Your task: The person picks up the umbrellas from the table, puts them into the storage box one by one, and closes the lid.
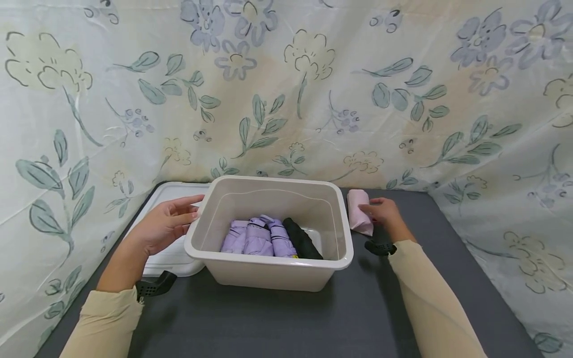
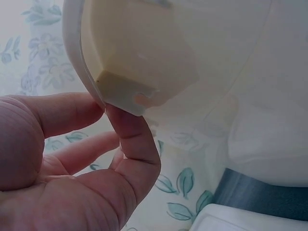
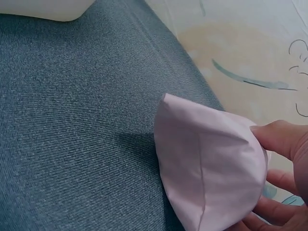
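Observation:
A beige plastic bin (image 1: 268, 275) stands on the dark tabletop. My left hand (image 1: 166, 224) is at its left side; the left wrist view has the thumb and a bent finger pinching the bin's rim (image 2: 72, 43). Inside the bin lie several rolled lavender fabric bundles (image 1: 258, 239) side by side, and a black rolled bundle (image 1: 301, 239) leans to their right. Right of the bin, my right hand (image 1: 386, 215) holds a smooth pink rolled fabric bundle (image 1: 358, 211), with the thumb on one side and fingers curled at the other in the right wrist view.
A white lid (image 1: 172, 261) lies on the tabletop (image 1: 250, 323), partly under the bin's left side. A floral curtain (image 1: 277, 99) hangs close behind the table and along both sides. Each wrist wears a black strap-like device (image 1: 155, 284).

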The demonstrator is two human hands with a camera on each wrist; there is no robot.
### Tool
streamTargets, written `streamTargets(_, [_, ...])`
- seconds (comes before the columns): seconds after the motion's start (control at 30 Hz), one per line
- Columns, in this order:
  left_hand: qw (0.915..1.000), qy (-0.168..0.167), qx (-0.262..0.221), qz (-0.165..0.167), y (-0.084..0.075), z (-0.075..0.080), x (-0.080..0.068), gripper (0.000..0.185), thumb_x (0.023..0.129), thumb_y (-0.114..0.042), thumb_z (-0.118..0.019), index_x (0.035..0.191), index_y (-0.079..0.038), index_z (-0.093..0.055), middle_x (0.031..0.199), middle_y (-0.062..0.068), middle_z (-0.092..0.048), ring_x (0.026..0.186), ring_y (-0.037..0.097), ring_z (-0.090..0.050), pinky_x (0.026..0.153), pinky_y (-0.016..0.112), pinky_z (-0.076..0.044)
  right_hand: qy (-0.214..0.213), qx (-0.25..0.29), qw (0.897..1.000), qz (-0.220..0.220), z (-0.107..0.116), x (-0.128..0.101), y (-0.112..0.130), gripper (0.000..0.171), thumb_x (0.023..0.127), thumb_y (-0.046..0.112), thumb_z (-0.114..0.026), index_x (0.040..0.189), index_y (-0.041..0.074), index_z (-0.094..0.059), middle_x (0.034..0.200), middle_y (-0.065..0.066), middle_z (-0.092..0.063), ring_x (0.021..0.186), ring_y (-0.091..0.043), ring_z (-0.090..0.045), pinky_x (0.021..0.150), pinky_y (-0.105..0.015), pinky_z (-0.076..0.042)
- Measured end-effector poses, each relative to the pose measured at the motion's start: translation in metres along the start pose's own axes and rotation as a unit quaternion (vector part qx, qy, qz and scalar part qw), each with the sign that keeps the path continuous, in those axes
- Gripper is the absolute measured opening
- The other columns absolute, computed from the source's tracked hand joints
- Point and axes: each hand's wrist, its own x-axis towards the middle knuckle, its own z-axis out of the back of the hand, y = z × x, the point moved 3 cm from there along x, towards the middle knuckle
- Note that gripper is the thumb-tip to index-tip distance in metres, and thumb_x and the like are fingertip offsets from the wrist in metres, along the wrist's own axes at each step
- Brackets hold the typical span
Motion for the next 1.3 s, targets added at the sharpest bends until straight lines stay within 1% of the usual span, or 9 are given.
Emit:
streamTargets(0.1, [1.0000,-0.001,0.005,0.001,0.000,0.000,0.000,0.066,0.102,-0.015,-0.063,0.158,0.000,-0.033,0.111,-0.006,-0.069,0.105,0.009,-0.067,0.091,0.025,-0.058,-0.001,0.008,1.000,-0.003,-0.001,-0.001,0.003,0.076,0.095,0.036,-0.071,0.153,-0.001,-0.039,0.145,-0.027,-0.050,0.102,-0.029,-0.062,0.080,-0.034,-0.058])
streamTargets(0.23, [1.0000,-0.002,0.006,0.002,0.000,-0.001,-0.001,0.066,0.102,-0.015,-0.064,0.158,-0.001,-0.032,0.112,-0.006,-0.068,0.105,0.009,-0.067,0.091,0.025,-0.058,-0.007,0.018,1.000,-0.007,-0.004,-0.004,0.008,0.075,0.094,0.031,-0.072,0.153,-0.001,-0.038,0.142,-0.027,-0.052,0.088,-0.024,-0.061,0.065,-0.029,-0.053])
streamTargets(0.3, [1.0000,-0.001,0.006,0.002,0.000,-0.001,-0.001,0.066,0.102,-0.015,-0.063,0.159,-0.001,-0.032,0.112,-0.005,-0.068,0.105,0.009,-0.066,0.091,0.025,-0.058,-0.010,0.013,1.000,-0.010,-0.005,-0.006,0.011,0.076,0.094,0.031,-0.073,0.153,-0.001,-0.039,0.143,-0.028,-0.051,0.089,-0.025,-0.062,0.065,-0.030,-0.053])
streamTargets(0.43, [0.9999,-0.006,0.010,0.003,0.001,0.000,-0.003,0.065,0.102,-0.015,-0.064,0.158,-0.002,-0.034,0.111,-0.006,-0.068,0.105,0.009,-0.066,0.090,0.025,-0.058,-0.013,-0.001,1.000,-0.022,-0.009,-0.008,0.016,0.075,0.094,0.032,-0.072,0.153,-0.002,-0.040,0.148,-0.030,-0.048,0.102,-0.031,-0.062,0.072,-0.034,-0.057])
streamTargets(0.5, [0.9999,-0.007,0.009,0.001,0.001,0.001,-0.003,0.064,0.102,-0.015,-0.063,0.158,-0.002,-0.035,0.110,-0.006,-0.068,0.104,0.009,-0.066,0.090,0.025,-0.058,-0.014,-0.008,0.999,-0.027,-0.010,-0.008,0.017,0.074,0.094,0.033,-0.072,0.152,-0.002,-0.041,0.148,-0.030,-0.049,0.103,-0.032,-0.062,0.072,-0.034,-0.057])
streamTargets(0.73, [0.9999,0.001,0.006,-0.012,-0.001,-0.001,-0.005,0.065,0.102,-0.013,-0.062,0.158,0.001,-0.032,0.110,-0.005,-0.067,0.106,0.009,-0.065,0.090,0.024,-0.058,-0.019,-0.031,0.999,-0.023,-0.010,-0.007,0.013,0.066,0.096,0.032,-0.070,0.146,-0.007,-0.049,0.137,-0.028,-0.058,0.083,-0.023,-0.061,0.058,-0.026,-0.050])
streamTargets(1.03, [0.9998,-0.013,0.017,0.001,0.002,-0.002,-0.004,0.066,0.102,-0.017,-0.064,0.158,-0.002,-0.034,0.111,-0.007,-0.067,0.106,0.008,-0.066,0.091,0.024,-0.058,-0.018,-0.032,0.999,-0.019,-0.011,-0.008,0.007,0.071,0.097,0.036,-0.068,0.148,-0.008,-0.045,0.146,-0.030,-0.052,0.104,-0.032,-0.060,0.076,-0.033,-0.054])
streamTargets(1.2, [0.9998,-0.006,0.017,-0.006,0.001,-0.002,-0.003,0.065,0.102,-0.017,-0.064,0.158,-0.002,-0.035,0.111,-0.007,-0.067,0.106,0.009,-0.065,0.091,0.024,-0.057,-0.020,-0.032,0.999,-0.022,-0.011,-0.007,0.004,0.071,0.097,0.038,-0.067,0.148,-0.006,-0.046,0.145,-0.029,-0.053,0.104,-0.031,-0.060,0.077,-0.033,-0.054])
streamTargets(1.3, [0.9997,-0.011,0.023,-0.003,0.001,-0.001,-0.003,0.065,0.102,-0.018,-0.065,0.158,-0.003,-0.036,0.111,-0.007,-0.067,0.106,0.009,-0.065,0.091,0.024,-0.057,-0.018,-0.026,0.999,-0.023,-0.012,-0.008,0.005,0.071,0.097,0.037,-0.067,0.149,-0.006,-0.046,0.145,-0.029,-0.053,0.105,-0.030,-0.059,0.076,-0.031,-0.052])
